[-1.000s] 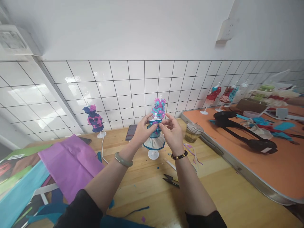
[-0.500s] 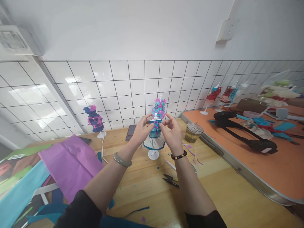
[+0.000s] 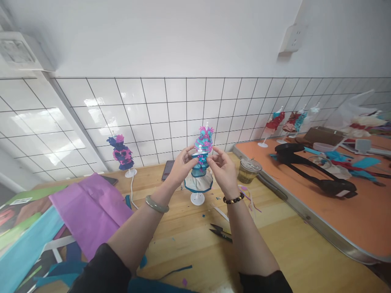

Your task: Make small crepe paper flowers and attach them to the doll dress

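Observation:
A miniature dress form on a white round stand wears a small teal-and-white doll dress (image 3: 198, 183) with blue and pink trim at the chest. My left hand (image 3: 184, 166) grips the bodice edge on its left side between thumb and fingers. On the opposite side, my right hand (image 3: 224, 169) pinches the bodice edge near the trim. Fingertips cover parts of the upper dress. Right behind it stands another form in a ruffled turquoise-and-pink dress (image 3: 205, 138). Black thread snips (image 3: 220, 232) lie on the wooden table (image 3: 183, 228) below my right hand.
Left of my hands are a navy-and-pink dress on a form (image 3: 122, 154) and purple fabric (image 3: 94, 211). A phone (image 3: 168, 170) lies behind my left hand. To the right stand a lidded plastic cup (image 3: 249, 170), an orange board (image 3: 330, 211) with black headphones (image 3: 314, 171), and several dressed forms.
My right hand has shifted slightly right, its fingertips moving outward from the middle of the bodice and showing more of the trim. My left hand has barely moved.

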`<state>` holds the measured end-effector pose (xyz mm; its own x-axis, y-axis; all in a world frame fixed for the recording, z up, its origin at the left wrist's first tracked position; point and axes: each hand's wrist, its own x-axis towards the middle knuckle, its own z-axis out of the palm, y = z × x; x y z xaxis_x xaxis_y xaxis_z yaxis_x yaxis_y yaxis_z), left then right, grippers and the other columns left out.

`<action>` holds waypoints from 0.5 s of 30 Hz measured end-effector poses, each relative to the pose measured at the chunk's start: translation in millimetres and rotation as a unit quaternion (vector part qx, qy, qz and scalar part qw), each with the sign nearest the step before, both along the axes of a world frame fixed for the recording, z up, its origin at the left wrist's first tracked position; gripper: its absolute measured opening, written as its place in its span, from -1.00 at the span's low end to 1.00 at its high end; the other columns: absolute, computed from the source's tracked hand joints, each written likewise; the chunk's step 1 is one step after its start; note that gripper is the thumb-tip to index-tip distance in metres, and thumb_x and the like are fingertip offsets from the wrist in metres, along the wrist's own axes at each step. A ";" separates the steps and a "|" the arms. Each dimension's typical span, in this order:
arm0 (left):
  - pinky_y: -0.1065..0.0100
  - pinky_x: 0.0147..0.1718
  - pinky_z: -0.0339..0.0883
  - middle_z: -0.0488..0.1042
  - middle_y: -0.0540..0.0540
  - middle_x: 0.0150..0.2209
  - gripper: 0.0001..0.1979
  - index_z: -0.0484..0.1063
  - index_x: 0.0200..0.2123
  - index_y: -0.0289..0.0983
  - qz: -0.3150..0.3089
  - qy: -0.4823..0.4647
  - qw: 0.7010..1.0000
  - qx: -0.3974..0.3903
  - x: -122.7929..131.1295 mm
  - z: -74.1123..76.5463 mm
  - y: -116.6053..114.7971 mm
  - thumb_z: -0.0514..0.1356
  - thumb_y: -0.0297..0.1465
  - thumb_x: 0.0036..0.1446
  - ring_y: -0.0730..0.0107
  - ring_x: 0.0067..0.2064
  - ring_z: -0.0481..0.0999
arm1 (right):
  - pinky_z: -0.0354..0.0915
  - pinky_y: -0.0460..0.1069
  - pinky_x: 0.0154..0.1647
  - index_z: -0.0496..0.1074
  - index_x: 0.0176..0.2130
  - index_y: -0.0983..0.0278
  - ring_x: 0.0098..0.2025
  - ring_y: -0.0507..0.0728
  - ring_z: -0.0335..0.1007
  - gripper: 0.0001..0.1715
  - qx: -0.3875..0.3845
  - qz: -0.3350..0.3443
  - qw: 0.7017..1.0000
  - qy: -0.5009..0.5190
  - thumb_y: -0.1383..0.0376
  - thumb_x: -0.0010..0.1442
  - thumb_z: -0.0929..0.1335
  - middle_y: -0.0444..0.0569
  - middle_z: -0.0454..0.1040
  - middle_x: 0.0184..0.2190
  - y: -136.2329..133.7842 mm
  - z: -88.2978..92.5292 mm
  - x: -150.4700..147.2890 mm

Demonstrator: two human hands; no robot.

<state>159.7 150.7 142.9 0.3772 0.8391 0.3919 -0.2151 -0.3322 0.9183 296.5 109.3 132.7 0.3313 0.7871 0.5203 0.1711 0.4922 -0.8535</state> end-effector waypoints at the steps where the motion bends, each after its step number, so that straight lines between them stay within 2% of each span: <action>1: 0.32 -0.22 0.27 0.39 -0.15 -0.17 -0.48 0.17 0.05 -0.25 -0.005 -0.007 1.000 -0.009 -0.1 -1.1 1.3 0.18 -0.37 -0.02 0.36 -0.19 0.40 | 0.30 0.05 -0.23 0.28 -0.02 0.27 -0.31 0.08 0.36 -0.50 0.000 0.003 1.000 0.000 0.21 0.02 0.33 -0.06 0.43 -0.40 0.3 -0.2 0.1; 7: 0.33 -0.20 0.26 0.33 -0.14 -0.15 -0.43 0.09 0.07 -0.24 0.005 -0.021 0.999 -0.029 0.7 -9.2 9.9 0.18 -0.37 -0.02 0.38 -0.17 0.38 | 0.29 0.08 -0.20 0.26 -0.01 0.28 -0.30 0.09 0.36 -0.50 -0.008 0.001 1.000 -0.012 0.21 0.04 0.32 -0.04 0.43 -0.38 1.4 -1.4 -0.2; 12: 0.34 -0.24 0.28 0.27 -0.14 -0.12 -0.42 0.06 0.06 -0.22 0.033 -0.015 0.999 -0.022 1.1 -9.7 10.1 0.20 -0.35 -0.04 0.41 -0.20 0.39 | 0.28 0.09 -0.17 0.27 -0.01 0.26 -0.26 0.11 0.36 -0.50 -0.013 -0.012 1.000 -0.019 0.20 0.03 0.32 -0.03 0.45 -0.37 2.5 -2.2 0.0; 15: 0.34 -0.23 0.28 0.28 -0.13 -0.12 -0.43 0.06 0.06 -0.21 0.024 -0.021 0.999 -0.020 0.5 -9.5 9.7 0.19 -0.35 -0.03 0.43 -0.21 0.39 | 0.27 0.08 -0.17 0.29 -0.02 0.26 -0.25 0.11 0.37 -0.51 -0.014 -0.013 1.000 -0.019 0.20 0.03 0.33 -0.04 0.45 -0.37 2.8 -2.0 0.5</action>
<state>160.2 160.4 133.4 0.3197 0.8711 0.3728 -0.2389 -0.3067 0.9213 297.0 112.1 130.7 0.3324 0.7933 0.5101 0.2150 0.4629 -0.8599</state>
